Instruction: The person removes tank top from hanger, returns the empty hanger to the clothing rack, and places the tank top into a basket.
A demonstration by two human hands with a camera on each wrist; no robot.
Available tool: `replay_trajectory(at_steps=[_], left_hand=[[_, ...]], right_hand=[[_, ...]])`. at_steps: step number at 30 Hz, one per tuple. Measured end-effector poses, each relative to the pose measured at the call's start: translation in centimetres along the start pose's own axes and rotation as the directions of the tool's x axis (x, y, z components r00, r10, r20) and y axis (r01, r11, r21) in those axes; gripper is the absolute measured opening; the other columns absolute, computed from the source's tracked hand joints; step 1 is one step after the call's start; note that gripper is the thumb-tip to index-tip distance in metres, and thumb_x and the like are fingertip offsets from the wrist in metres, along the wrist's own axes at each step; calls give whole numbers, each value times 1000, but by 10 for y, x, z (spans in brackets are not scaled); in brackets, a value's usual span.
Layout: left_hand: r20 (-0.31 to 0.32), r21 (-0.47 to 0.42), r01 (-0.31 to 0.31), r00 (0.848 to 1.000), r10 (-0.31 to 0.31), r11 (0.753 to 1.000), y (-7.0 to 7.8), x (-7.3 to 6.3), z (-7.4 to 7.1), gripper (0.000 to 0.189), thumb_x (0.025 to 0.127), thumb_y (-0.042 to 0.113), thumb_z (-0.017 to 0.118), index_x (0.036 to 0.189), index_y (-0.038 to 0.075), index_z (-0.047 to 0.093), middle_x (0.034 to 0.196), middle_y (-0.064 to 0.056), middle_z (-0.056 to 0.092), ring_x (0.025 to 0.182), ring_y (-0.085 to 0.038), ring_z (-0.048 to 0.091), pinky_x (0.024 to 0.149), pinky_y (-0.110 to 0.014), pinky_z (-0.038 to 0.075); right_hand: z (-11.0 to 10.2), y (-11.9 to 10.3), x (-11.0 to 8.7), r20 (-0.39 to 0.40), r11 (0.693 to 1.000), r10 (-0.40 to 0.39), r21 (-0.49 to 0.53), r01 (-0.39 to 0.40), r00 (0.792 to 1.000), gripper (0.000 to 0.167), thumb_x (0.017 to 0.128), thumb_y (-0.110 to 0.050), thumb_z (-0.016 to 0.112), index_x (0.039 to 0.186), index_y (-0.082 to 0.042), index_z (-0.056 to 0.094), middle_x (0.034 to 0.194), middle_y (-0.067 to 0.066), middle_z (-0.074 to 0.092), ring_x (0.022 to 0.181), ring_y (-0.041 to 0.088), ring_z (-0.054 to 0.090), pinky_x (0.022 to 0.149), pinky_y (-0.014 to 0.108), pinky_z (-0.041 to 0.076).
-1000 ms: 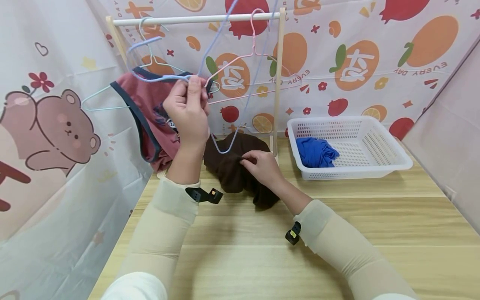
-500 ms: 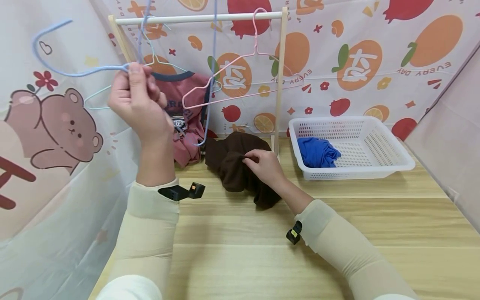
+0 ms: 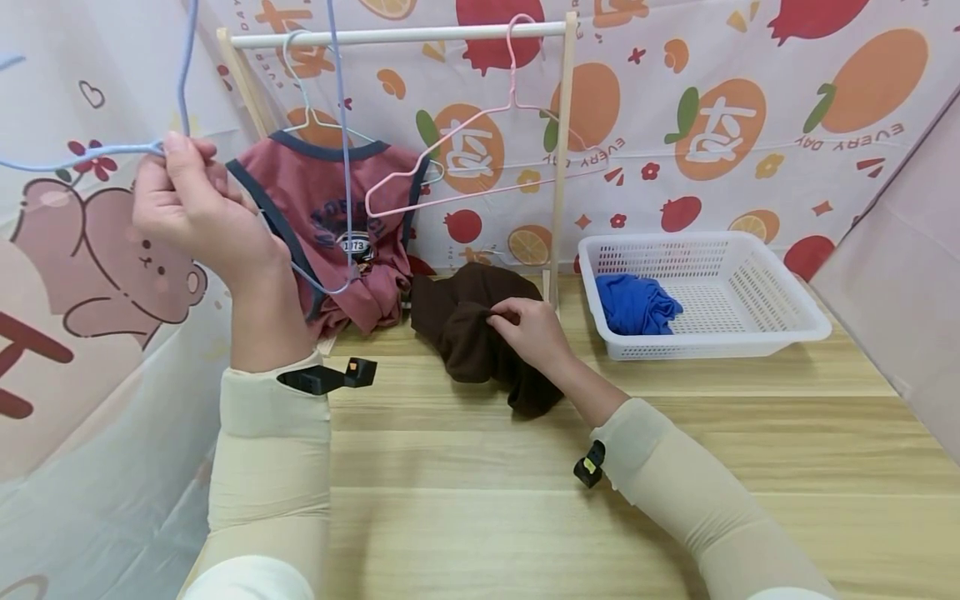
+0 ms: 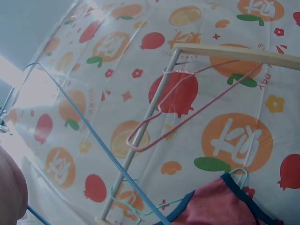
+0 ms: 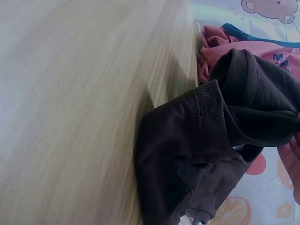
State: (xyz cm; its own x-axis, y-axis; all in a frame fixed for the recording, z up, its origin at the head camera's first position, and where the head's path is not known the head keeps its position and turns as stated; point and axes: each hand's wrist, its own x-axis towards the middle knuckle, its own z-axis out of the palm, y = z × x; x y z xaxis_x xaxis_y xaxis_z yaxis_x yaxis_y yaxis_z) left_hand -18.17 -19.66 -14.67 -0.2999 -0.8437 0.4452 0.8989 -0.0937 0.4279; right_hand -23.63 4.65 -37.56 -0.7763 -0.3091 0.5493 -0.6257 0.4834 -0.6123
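My left hand (image 3: 206,204) is raised at the left of the head view and pinches a blue clothes hanger (image 3: 347,158) near the base of its hook. The hanger stands sideways, its hook toward the left edge and partly out of view. In the left wrist view the hanger's blue bar (image 4: 96,133) crosses in front of the rack. My right hand (image 3: 531,333) pinches a fold of a dark brown garment (image 3: 468,333) bunched on the table. The right wrist view shows the garment's thick stitched band (image 5: 206,105), with the fingers (image 5: 293,159) at the right edge.
Behind, a rack with a white rail (image 3: 420,37) bears a pink hanger (image 3: 480,200) and a red sleeveless top (image 3: 300,179) on a mint hanger. A white basket (image 3: 720,346) at the right holds a blue cloth (image 3: 636,305). Printed curtains enclose the table (image 3: 465,492).
My left hand has moved left with the blue hanger, away from the pink hanger, so more of the red top shows. The right hand keeps its pinch on the brown garment, nearly still.
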Motion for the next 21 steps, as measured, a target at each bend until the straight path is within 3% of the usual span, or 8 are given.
replay_trajectory(at_steps=[4, 8, 10, 14, 17, 21], left_hand=[[11, 101, -37, 999, 36, 994, -10, 3, -5, 31, 95, -6, 52, 64, -8, 55, 49, -3, 35, 45, -10, 28, 51, -19, 22], [71, 227, -61, 996, 47, 972, -29, 9, -16, 32, 95, -3, 53, 63, -4, 59, 51, -4, 50, 47, -12, 46, 52, -19, 32], [123, 315, -94, 991, 58, 944, -40, 12, -23, 33, 95, 1, 54, 63, -1, 62, 53, -1, 54, 49, -10, 49, 53, -20, 33], [229, 490, -185, 970, 79, 852, -61, 17, -37, 33, 95, 7, 57, 63, 6, 65, 54, 8, 50, 51, -4, 39, 54, -20, 25], [272, 558, -202, 961, 53, 805, -62, 10, -37, 32, 95, 8, 56, 64, 7, 66, 52, 12, 43, 52, -3, 37, 55, -20, 23], [287, 614, -188, 958, 6, 767, -57, 2, -32, 31, 94, 7, 55, 65, 6, 67, 51, 14, 42, 53, -1, 35, 56, -19, 23]], right_hand=[[-1, 0, 0, 1, 1000, 2, 2, -2, 1000, 12, 90, -19, 73, 92, -8, 76, 89, 4, 75, 77, 15, 65, 73, 31, 54], [-2, 0, -1, 1, 1000, 5, 5, -5, 1000, 12, 89, -19, 73, 92, -8, 76, 89, 4, 75, 77, 15, 65, 72, 32, 54], [-2, 1, -1, 1, 1000, 8, 3, -8, 1000, 12, 90, -19, 73, 93, -8, 76, 89, 4, 75, 77, 16, 65, 73, 32, 54], [-3, 4, -2, 3, 1000, 17, -4, -17, 1000, 13, 90, -20, 72, 93, -9, 76, 89, 4, 75, 77, 15, 65, 72, 31, 54], [-3, 7, -2, 5, 1000, 21, -9, -21, 1000, 12, 90, -20, 72, 93, -9, 76, 88, 4, 75, 76, 15, 65, 71, 31, 54], [-2, 10, -3, 21, 999, 40, -21, -39, 999, 12, 90, -20, 72, 93, -9, 77, 88, 4, 75, 76, 15, 65, 71, 32, 54]])
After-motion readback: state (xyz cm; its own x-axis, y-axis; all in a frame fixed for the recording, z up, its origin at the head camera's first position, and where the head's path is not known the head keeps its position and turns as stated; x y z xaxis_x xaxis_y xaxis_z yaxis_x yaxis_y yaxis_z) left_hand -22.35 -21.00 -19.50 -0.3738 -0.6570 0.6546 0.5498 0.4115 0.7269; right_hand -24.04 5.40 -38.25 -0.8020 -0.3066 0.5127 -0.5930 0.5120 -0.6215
